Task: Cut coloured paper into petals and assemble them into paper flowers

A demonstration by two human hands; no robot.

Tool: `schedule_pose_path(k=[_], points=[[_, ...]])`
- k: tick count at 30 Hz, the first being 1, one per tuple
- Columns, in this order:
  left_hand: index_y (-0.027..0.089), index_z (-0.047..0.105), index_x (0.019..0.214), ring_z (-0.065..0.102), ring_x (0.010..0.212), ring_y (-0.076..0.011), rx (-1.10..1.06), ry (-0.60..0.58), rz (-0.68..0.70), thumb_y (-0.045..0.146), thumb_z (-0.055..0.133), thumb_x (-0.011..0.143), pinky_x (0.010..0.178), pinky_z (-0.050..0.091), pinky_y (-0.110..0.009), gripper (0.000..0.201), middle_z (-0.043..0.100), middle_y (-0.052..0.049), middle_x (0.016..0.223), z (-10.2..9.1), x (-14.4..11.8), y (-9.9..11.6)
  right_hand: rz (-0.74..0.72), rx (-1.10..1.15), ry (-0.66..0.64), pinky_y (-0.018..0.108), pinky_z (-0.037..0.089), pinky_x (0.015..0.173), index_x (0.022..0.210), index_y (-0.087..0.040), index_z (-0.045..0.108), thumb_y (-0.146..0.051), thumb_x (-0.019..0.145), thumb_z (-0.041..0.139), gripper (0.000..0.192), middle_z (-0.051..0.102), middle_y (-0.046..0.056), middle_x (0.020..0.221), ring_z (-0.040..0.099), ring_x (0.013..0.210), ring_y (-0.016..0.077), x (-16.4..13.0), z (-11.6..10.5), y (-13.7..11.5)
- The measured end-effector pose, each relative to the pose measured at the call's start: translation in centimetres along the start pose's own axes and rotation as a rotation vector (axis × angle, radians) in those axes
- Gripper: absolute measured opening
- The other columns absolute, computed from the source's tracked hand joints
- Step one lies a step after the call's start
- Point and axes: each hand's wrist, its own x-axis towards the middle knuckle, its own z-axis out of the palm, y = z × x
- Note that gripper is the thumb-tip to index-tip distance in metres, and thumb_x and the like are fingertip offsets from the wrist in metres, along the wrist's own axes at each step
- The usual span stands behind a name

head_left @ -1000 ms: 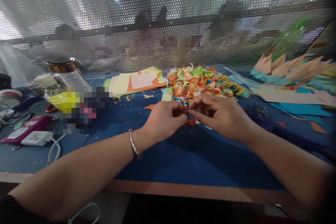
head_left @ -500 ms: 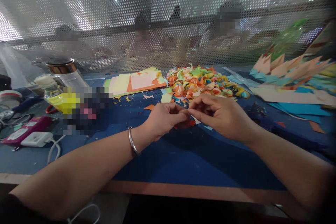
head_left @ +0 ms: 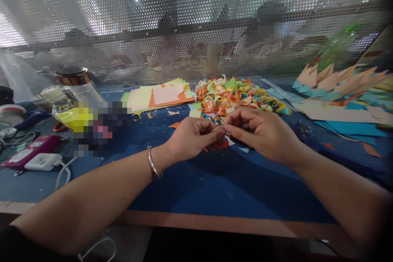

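Two bare forearms reach in from the lower corners and meet over a blue table [head_left: 215, 184]. The left hand [head_left: 192, 139], a silver bangle [head_left: 152, 163] on its wrist, and the right hand [head_left: 264, 133] touch fingertip to fingertip, fingers curled and pinched together on a small orange paper piece [head_left: 218, 144], mostly hidden between them. Just beyond lies a heap of folded coloured papers [head_left: 236, 96].
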Motion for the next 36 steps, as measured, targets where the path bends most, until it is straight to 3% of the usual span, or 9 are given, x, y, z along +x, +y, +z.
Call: schedule_pose_path(k=[7, 15, 24, 36], points=[[0.015, 0.074, 0.084, 0.076, 0.076, -0.0132, -0.085, -0.088, -0.038, 0.026, 0.075, 0.091, 0.068, 0.054, -0.023, 0.013, 0.080, -0.008, 0.088, -0.7, 0.1, -0.2, 0.020, 0.033, -0.003, 0.026, 0.036, 0.042, 0.085, -0.022, 0.064, -0.051, 0.094, 0.070, 0.031, 0.057, -0.002, 0.065, 0.044, 0.047, 0.0084, 0.1, -0.4, -0.6], [0.013, 0.074, 0.082, 0.075, 0.072, -0.0131, -0.285, 0.112, -0.116, 0.034, 0.087, 0.081, 0.070, 0.055, -0.025, 0.024, 0.080, -0.007, 0.084, -0.8, 0.5, -0.8, 0.045, 0.067, 0.012, 0.025, 0.035, 0.042, 0.084, -0.021, 0.064, -0.054, 0.092, 0.071, 0.035, 0.054, -0.004, 0.060, 0.043, 0.046, 0.0086, 0.3, -0.2, -0.2], [0.016, 0.071, 0.081, 0.077, 0.072, -0.0151, -0.195, 0.080, 0.001, 0.039, 0.087, 0.078, 0.070, 0.056, -0.026, 0.028, 0.079, -0.005, 0.078, -0.5, 0.4, -1.1, 0.062, 0.091, 0.005, 0.025, 0.034, 0.042, 0.090, -0.020, 0.067, -0.051, 0.090, 0.073, 0.032, 0.058, -0.002, 0.063, 0.048, 0.050, 0.0097, 0.4, -0.2, 0.1], [0.016, 0.072, 0.083, 0.076, 0.067, -0.0139, -0.075, 0.084, 0.081, 0.043, 0.076, 0.087, 0.063, 0.057, -0.022, 0.028, 0.075, -0.005, 0.075, -0.6, 0.3, -0.8, 0.079, 0.040, -0.079, 0.027, 0.029, 0.043, 0.088, -0.020, 0.067, -0.054, 0.094, 0.067, 0.035, 0.052, -0.005, 0.056, 0.038, 0.044, 0.0080, 0.3, -0.4, 0.1]])
